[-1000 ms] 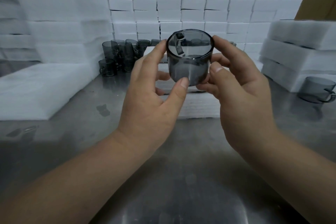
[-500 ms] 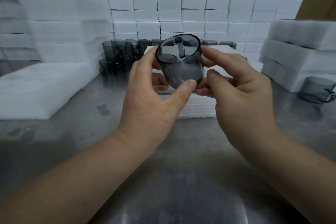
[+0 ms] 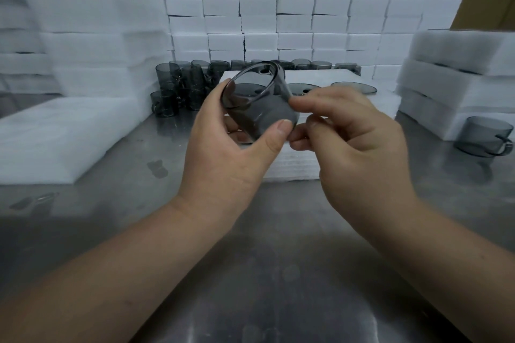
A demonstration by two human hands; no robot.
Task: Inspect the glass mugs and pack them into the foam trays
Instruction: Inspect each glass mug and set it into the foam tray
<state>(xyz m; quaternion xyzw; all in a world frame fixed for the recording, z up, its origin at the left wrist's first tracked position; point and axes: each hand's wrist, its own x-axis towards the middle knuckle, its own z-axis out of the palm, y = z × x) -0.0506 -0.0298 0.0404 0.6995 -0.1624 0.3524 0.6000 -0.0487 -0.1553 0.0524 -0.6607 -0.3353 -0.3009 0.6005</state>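
A smoky grey glass mug (image 3: 257, 103) is held above the steel table, tilted with its mouth turned up and to the left. My left hand (image 3: 223, 153) grips it, thumb on the near wall and fingers around the far side. My right hand (image 3: 356, 147) pinches its right side with fingertips. Behind the mug lies a white foam tray (image 3: 370, 103) with the rims of mugs (image 3: 353, 87) showing in its pockets.
A cluster of grey mugs (image 3: 178, 86) stands at the back left, and more line the foam-block wall (image 3: 295, 17). One mug (image 3: 486, 136) sits alone at the right by stacked foam trays (image 3: 451, 86). Flat foam sheets (image 3: 55, 136) lie at the left. Steel table (image 3: 278, 273) in front.
Both hands have tipped the mug from nearly upright toward the left and lowered it slightly. The right fingers have slid from the rim down to the mug's side.
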